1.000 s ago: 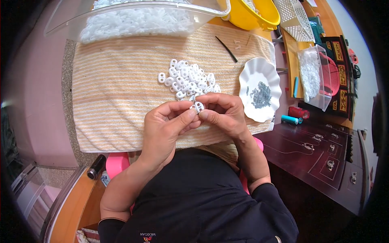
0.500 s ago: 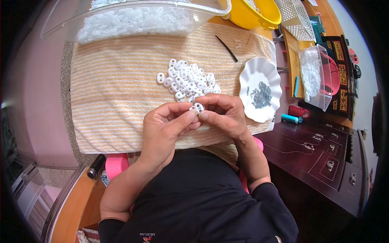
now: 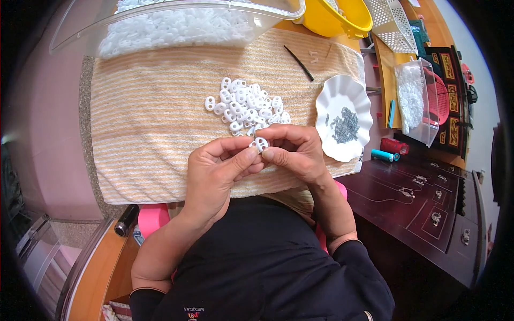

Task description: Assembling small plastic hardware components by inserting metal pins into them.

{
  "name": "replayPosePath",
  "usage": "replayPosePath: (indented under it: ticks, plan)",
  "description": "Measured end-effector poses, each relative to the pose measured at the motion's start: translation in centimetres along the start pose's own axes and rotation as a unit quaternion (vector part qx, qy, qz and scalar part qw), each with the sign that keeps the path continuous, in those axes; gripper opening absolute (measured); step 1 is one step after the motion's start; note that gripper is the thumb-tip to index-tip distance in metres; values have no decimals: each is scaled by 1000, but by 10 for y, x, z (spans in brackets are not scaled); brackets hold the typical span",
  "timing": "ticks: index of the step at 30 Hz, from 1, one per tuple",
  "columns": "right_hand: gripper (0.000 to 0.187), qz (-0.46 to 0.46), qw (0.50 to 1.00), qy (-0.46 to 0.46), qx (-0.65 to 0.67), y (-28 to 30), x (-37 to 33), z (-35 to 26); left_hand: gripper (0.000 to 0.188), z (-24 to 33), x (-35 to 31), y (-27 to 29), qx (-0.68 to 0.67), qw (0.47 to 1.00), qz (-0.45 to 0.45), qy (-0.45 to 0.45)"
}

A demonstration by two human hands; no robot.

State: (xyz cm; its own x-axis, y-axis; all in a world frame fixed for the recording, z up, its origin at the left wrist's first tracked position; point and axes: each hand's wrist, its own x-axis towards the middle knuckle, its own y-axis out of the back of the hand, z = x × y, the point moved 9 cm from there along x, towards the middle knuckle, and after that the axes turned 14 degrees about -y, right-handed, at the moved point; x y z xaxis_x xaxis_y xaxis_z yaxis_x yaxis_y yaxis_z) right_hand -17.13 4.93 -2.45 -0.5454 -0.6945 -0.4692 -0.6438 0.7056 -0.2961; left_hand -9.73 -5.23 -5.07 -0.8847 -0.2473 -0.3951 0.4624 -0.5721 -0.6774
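Note:
Between my two hands, just over the near part of the striped towel [image 3: 139, 144], is a small white oval plastic piece with two holes [image 3: 261, 143]. My left hand [image 3: 214, 170] pinches its left side between thumb and forefinger, the other fingers curled beneath. At its right side, the thumb and forefinger of my right hand [image 3: 300, 155] are closed on it. The fingers hide part of the piece, and whether a second part is in them I cannot make out. Right beyond my fingertips lies a loose pile of similar white two-hole pieces [image 3: 243, 107].
Right of my hands stands a white scalloped plate [image 3: 327, 99] bearing small dark grey metal bits [image 3: 345, 127]. A thin black stick [image 3: 299, 63] lies farther back. A clear bin of white pieces [image 3: 176, 32] and a yellow basket [image 3: 342, 21] stand at the far edge.
My hands keep the same pinch on the white piece, with barely any finger movement. The view has shifted very slightly.

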Motion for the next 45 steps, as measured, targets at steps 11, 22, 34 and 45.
replayPosePath:
  ticks: [11, 22, 34, 45]
  plan:
    - [30, -7, 999, -27, 29, 1, -1, 4, 16, -3, -1, 1, 2, 1000, -8, 5]
    - [31, -19, 999, -11, 37, 2, -2, 6, 19, -5, -2, 0, -16, 1000, -10, 9]
    - [32, 4, 998, -15, 56, 3, -2, 5, 20, 0, -2, -2, -6, 1000, -12, 9]
    - [33, -3, 999, -17, 45, 3, -2, 2, 22, -5, -2, -3, -1, 1000, -11, 15]
